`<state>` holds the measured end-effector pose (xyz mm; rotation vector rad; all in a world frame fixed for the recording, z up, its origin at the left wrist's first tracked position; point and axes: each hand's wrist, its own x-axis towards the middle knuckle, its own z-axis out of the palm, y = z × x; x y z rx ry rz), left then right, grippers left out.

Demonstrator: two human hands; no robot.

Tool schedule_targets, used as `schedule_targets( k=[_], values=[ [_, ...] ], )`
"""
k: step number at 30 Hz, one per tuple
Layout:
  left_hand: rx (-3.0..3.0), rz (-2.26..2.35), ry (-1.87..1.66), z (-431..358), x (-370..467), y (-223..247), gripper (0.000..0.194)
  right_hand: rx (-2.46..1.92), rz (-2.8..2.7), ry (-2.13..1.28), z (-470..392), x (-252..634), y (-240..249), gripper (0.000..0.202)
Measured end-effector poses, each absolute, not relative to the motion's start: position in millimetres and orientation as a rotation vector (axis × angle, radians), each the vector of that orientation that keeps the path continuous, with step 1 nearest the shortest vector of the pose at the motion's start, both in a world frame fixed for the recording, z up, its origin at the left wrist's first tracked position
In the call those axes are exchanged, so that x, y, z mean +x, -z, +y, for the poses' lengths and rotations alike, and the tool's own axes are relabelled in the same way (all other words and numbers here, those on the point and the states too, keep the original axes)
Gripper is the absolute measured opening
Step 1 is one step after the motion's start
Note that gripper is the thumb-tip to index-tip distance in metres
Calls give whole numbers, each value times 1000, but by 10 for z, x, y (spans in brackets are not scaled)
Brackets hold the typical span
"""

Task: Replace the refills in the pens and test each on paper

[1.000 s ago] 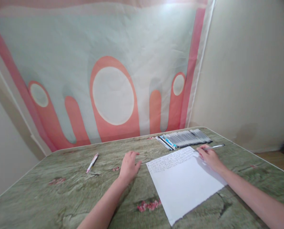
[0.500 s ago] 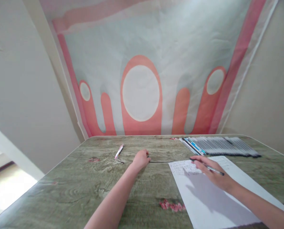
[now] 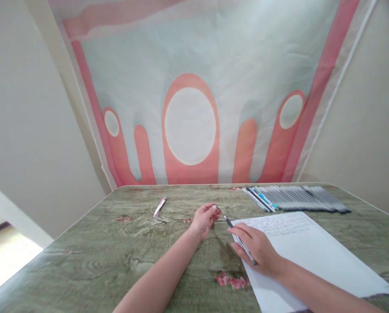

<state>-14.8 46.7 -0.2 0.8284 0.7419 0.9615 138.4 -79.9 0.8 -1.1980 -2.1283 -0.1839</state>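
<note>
My right hand [image 3: 258, 248] holds a dark pen [image 3: 242, 243] with a clear barrel over the left edge of a white sheet [image 3: 312, 256]. The pen's tip points up and left toward my left hand [image 3: 206, 221]. My left hand is raised a little over the wooden table, thumb and fingertips pinched together on something small and dark, too small to name, close to the pen tip. Rows of handwriting cover the top part of the sheet.
On the wood-patterned table [image 3: 116, 256], a white and pink pen [image 3: 159, 207] lies to the left. A long row of pens [image 3: 299, 199] lies behind the sheet. A pink and grey patterned sheet [image 3: 227, 65] hangs behind the table.
My right hand has moved left from the written lines, its pen now pointing toward my left hand. My left hand has lifted and turned, fingertips now facing the pen. The view has shifted slightly.
</note>
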Motion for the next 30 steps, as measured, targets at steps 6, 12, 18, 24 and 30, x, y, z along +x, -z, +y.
schedule_targets(
  k=[6,12,18,24,30],
  values=[
    [803,720,-933,416,-126,16,23,-1221,-2154,108,-804,1379,-38,33],
    [867,690,-895,359,-99,14,31,-1254,-2147,70,-784,1386,-8,33],
    [957,644,-858,274,-47,6,40,-1264,-2123,103,-768,1388,0,32],
    [1129,651,-828,201,-19,-66,44,-1277,-2109,193,-760,1379,28,31],
    [1222,653,-785,151,-12,-104,48,-1272,-2121,297,-751,1373,55,30]
  ],
)
